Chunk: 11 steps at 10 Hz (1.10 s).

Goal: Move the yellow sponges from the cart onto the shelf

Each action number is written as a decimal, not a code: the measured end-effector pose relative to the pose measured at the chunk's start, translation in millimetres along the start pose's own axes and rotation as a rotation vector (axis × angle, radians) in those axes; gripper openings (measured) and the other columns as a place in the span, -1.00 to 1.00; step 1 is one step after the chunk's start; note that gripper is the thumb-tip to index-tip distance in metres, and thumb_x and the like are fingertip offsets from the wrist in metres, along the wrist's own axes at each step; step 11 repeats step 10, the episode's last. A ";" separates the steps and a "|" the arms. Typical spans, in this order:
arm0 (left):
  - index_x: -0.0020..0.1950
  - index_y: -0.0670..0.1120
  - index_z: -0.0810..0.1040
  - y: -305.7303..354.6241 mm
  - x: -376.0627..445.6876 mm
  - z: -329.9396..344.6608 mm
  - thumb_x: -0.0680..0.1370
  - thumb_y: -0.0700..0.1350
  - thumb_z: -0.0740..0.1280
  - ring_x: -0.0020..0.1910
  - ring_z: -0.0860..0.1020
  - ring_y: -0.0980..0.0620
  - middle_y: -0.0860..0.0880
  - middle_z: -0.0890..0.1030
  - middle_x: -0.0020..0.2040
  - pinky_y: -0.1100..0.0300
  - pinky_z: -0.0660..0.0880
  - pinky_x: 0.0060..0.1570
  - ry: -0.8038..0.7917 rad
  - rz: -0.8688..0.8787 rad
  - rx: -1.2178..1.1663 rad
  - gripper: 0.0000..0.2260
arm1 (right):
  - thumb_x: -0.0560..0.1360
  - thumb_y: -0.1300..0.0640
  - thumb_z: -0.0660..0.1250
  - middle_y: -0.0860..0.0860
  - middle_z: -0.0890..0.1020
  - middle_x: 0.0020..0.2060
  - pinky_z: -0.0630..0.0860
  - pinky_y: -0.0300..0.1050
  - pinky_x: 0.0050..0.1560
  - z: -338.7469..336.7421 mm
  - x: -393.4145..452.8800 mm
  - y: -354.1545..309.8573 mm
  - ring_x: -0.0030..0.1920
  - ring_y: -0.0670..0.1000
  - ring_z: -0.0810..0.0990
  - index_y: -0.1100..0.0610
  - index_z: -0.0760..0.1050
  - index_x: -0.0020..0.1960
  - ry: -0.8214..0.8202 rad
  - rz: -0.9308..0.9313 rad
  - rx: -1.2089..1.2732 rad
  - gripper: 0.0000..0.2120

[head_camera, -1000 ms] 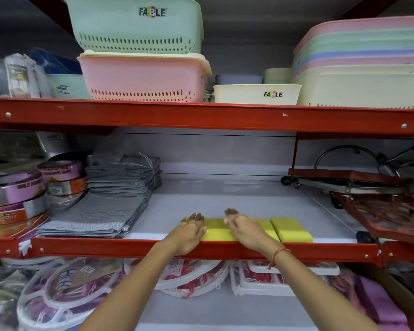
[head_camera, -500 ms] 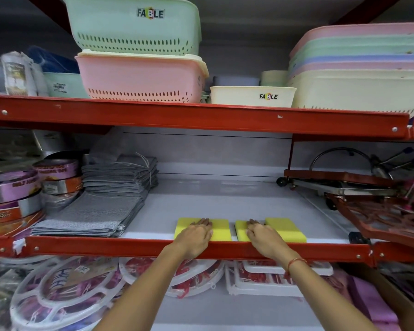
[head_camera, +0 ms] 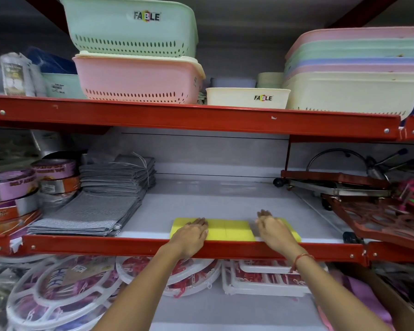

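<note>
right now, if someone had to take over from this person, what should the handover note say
Left hand: flat, palm down on the left end of the yellow sponges, not gripping.
Right hand: flat, palm down on the right-hand sponge, not gripping.
Sponges: lying flat in a row at the front edge of the middle shelf, just behind the red rail. A small gap separates the right-hand one from the rest.
Done: these sponges are on the shelf.
Left: close the gap if a tidy row is wanted. The cart is out of view, so check it for more sponges.
</note>
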<state>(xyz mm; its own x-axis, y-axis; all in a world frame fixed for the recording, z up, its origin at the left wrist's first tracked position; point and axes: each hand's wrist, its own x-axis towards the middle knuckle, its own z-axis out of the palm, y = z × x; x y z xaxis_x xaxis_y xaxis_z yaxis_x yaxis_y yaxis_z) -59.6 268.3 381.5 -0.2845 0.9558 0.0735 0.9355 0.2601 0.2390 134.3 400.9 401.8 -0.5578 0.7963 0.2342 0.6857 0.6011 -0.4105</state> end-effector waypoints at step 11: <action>0.57 -0.15 0.07 18.9 -23.8 -5.5 0.67 -0.02 -0.05 0.59 0.01 0.03 -0.08 0.08 0.60 0.13 -0.04 0.56 0.166 -0.001 -0.081 -0.52 | 0.63 0.08 -0.03 0.13 0.29 0.49 0.09 0.00 0.53 21.7 -34.8 -37.1 0.52 0.10 0.19 0.23 0.33 0.41 -0.041 -0.057 -0.023 -0.56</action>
